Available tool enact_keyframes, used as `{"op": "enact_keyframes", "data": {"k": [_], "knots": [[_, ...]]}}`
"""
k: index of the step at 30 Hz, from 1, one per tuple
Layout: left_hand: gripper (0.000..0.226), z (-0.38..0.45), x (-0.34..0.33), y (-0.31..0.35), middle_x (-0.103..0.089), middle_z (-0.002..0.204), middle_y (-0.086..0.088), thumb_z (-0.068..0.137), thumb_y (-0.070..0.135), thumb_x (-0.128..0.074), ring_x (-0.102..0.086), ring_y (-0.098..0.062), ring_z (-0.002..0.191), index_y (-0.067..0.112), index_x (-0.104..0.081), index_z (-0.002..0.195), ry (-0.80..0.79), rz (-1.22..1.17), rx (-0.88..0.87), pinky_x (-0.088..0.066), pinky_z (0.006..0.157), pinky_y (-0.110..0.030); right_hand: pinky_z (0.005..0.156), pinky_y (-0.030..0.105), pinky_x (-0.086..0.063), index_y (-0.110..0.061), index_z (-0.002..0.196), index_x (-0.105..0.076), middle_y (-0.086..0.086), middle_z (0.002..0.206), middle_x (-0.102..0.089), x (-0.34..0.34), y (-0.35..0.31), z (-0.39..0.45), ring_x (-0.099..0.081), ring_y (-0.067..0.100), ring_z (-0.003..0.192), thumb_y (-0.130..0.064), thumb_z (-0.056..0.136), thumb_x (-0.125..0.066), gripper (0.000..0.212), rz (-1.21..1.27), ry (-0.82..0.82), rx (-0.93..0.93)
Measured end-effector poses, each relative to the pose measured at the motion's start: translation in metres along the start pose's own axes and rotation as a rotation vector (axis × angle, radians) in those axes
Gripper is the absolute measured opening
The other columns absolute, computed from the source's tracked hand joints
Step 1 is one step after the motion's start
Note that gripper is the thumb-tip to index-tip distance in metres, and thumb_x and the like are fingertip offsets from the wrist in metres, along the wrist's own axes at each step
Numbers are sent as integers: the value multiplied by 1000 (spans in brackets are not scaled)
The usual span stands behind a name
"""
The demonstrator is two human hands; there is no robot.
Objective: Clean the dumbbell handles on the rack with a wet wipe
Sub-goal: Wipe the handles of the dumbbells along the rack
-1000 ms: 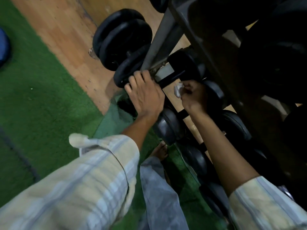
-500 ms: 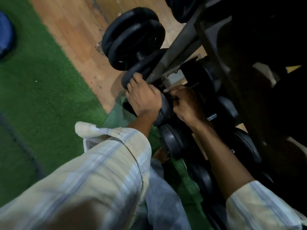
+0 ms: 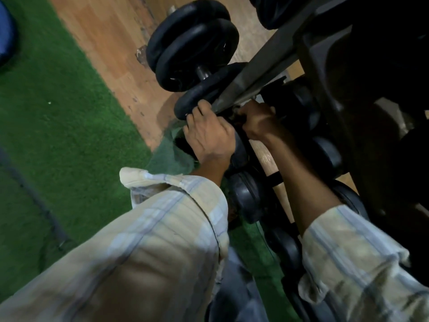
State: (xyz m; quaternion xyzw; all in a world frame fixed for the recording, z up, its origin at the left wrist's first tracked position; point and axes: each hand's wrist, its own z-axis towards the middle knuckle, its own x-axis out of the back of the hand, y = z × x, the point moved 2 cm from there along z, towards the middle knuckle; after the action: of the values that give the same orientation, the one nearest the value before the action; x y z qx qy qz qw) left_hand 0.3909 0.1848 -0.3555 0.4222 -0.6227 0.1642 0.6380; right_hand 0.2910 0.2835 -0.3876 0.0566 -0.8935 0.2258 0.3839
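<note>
Black dumbbells lie in a row on the lowest shelf of a dark rack (image 3: 255, 73). My left hand (image 3: 209, 138) grips the round end of one dumbbell (image 3: 239, 147) from above. Just right of it, my right hand (image 3: 257, 119) is closed in a fist around that dumbbell's handle, under the rack's grey slanted bar. Only a pale scrap of the wet wipe (image 3: 235, 109) shows at the fist's edge; the handle itself is hidden. Both forearms wear pale checked sleeves.
A large plate-loaded dumbbell (image 3: 192, 47) rests at the rack's far end, above my hands. More dumbbell ends (image 3: 248, 196) run toward me along the shelf. Green turf (image 3: 58, 112) lies to the left, bare wooden floor (image 3: 111, 31) beyond it, and a blue object (image 3: 4, 31) at far left.
My right hand, which held the white wipe up in plain sight, has dropped and closed around the handle. My left hand shifted onto the dumbbell's end. The view moved closer.
</note>
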Motion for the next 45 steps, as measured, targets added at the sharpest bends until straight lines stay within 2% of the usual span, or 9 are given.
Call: {"op": "enact_keyframes", "data": {"k": [7, 15, 17, 20, 28, 32, 36, 41, 45], "knots": [[41, -2, -1, 0, -64, 105, -7, 83, 30, -33, -58, -32, 100, 16, -55, 114, -34, 30, -18, -43, 82, -47, 71, 36, -51, -23, 85, -65, -3, 93, -65, -12, 10, -66, -61, 25, 92, 0, 74, -65, 26, 98, 333, 212], [41, 0, -1, 1, -64, 104, -7, 83, 32, -33, -59, -32, 97, 16, -56, 113, -61, 46, -31, -47, 82, -46, 59, 12, -44, -14, 93, -63, -4, 87, -66, -46, 16, -76, -63, 14, 89, 0, 81, -69, 20, 836, 369, -521], [39, 0, -1, 1, -63, 104, -7, 84, 32, -34, -59, -31, 97, 17, -56, 112, -71, 51, -35, -46, 81, -46, 67, 24, -51, -12, 94, -65, 0, 89, -66, -49, 14, -67, -65, 24, 93, 0, 77, -69, 22, 1029, 337, -649], [36, -1, -2, 0, -63, 105, -7, 85, 31, -38, -59, -31, 97, 16, -56, 113, -80, 63, -44, -46, 81, -46, 66, 41, -52, -6, 97, -61, 19, 94, -63, -51, 12, -62, -65, 35, 83, -1, 63, -59, 34, 1411, 224, -673], [40, -1, -2, 0, -62, 106, -6, 84, 33, -35, -59, -31, 98, 17, -57, 113, -93, 72, -38, -45, 81, -46, 65, 27, -53, -10, 70, -70, 6, 74, -70, -43, 0, -48, -68, 22, 70, -16, 85, -65, 17, 1907, 87, -620], [43, 0, -1, 0, -63, 106, -7, 82, 33, -31, -58, -31, 98, 16, -58, 112, -91, 65, -35, -44, 82, -46, 71, 35, -59, -4, 108, -76, 13, 100, -78, -38, -8, -43, -76, 29, 89, -35, 68, -89, 53, 1757, 93, -733], [42, 0, 0, 1, -63, 107, -7, 83, 32, -33, -58, -31, 98, 17, -59, 112, -94, 68, -36, -44, 83, -45, 60, 37, -62, 5, 109, -63, 15, 84, -76, -33, -14, -38, -76, 28, 77, -18, 62, -87, 57, 1499, 228, -893], [36, -1, -1, 0, -63, 106, -7, 84, 31, -40, -58, -31, 98, 16, -59, 111, -100, 87, -41, -43, 82, -45, 90, 38, -55, -10, 116, -31, 7, 116, -55, -28, -21, -38, -56, 27, 109, -40, 57, -92, 90, 1013, 433, -1017], [37, -1, 1, 2, -64, 106, -8, 84, 31, -38, -59, -32, 98, 15, -59, 110, -85, 94, -44, -43, 82, -45, 90, 32, -42, -28, 110, -50, 0, 125, -42, -22, -14, -46, -43, 23, 116, -47, 57, -88, 68, 571, 610, -700]]}}
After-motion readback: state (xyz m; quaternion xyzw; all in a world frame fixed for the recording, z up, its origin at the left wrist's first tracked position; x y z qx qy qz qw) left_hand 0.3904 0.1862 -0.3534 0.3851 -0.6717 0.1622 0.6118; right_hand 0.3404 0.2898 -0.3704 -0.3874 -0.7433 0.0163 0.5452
